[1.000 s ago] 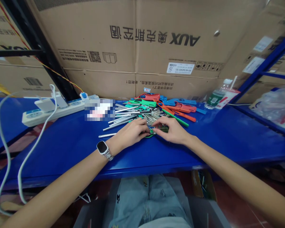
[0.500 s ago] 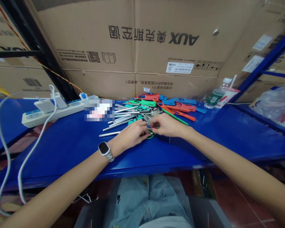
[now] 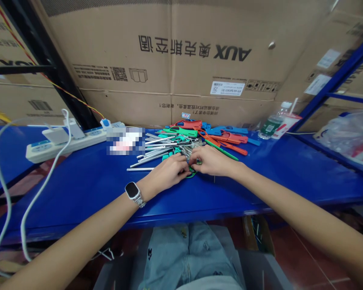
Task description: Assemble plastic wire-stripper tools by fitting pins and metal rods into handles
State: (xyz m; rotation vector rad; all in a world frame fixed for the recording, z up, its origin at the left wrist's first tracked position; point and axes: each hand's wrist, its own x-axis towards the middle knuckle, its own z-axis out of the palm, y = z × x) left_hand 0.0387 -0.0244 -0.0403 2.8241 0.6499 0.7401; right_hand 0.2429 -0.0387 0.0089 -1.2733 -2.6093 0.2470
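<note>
My left hand [image 3: 173, 171], with a watch [image 3: 132, 190] on its wrist, has its fingers closed on a green plastic piece [image 3: 192, 175] low over the blue table. Against the same piece, my right hand [image 3: 206, 160] is closed in a pinch, its fingertips close to the left ones. Most of the piece is hidden by the fingers. Beyond my hands lies a heap of silver metal tubes [image 3: 155, 154]. Green casings [image 3: 184, 131], red casings [image 3: 234, 137] and blue casings [image 3: 224, 129], shaped like long-nosed lighter handles, are piled behind them.
A white power strip [image 3: 39, 150] with plugs and cables lies left. A bottle [image 3: 270, 127] and a cup with a straw [image 3: 286, 125] stand at the back right. Cardboard [image 3: 109, 48] walls the table's rear. A plastic bag [image 3: 347, 135] lies far right.
My right hand has shifted slightly at the green plastic piece, its fingers a little lower and curled. The view has moved slightly; the heap looks the same.
</note>
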